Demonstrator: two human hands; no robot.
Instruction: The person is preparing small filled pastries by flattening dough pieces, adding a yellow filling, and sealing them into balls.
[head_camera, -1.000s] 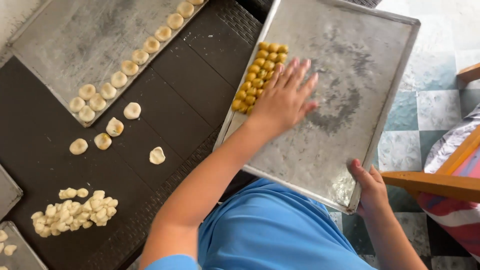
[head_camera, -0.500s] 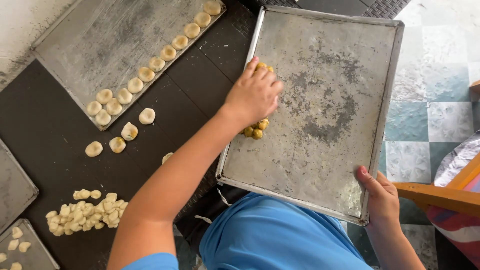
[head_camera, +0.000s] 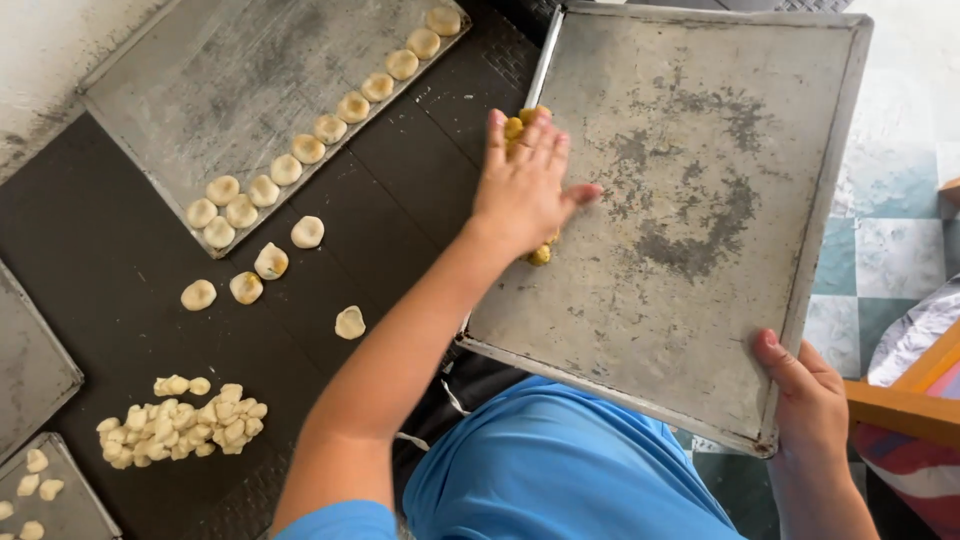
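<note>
Left hand (head_camera: 525, 190): fingers flat, spread, pressed over yellow dough pieces (head_camera: 528, 185) at tray's 9 o'clock edge.
Right hand (head_camera: 808, 400): fingers clamped on baking tray (head_camera: 700, 200), 5 o'clock corner.
Risk: the tray looked tilted; pieces could likely spill over its rim.

Dark mat (head_camera: 130, 250) bears baking trays (head_camera: 200, 90) and dough pieces (head_camera: 180, 420).

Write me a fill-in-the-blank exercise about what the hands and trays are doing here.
1. The left hand lies flat on a cluster of small ____ dough pieces on the big tray.
2. The right hand grips that tray by its near ____.
3. On the far tray, pale dough rounds sit in a single ____ along one edge.
4. A heap of small pale pieces lies on the ____ mat.

Missing words: yellow; corner; row; dark
</note>
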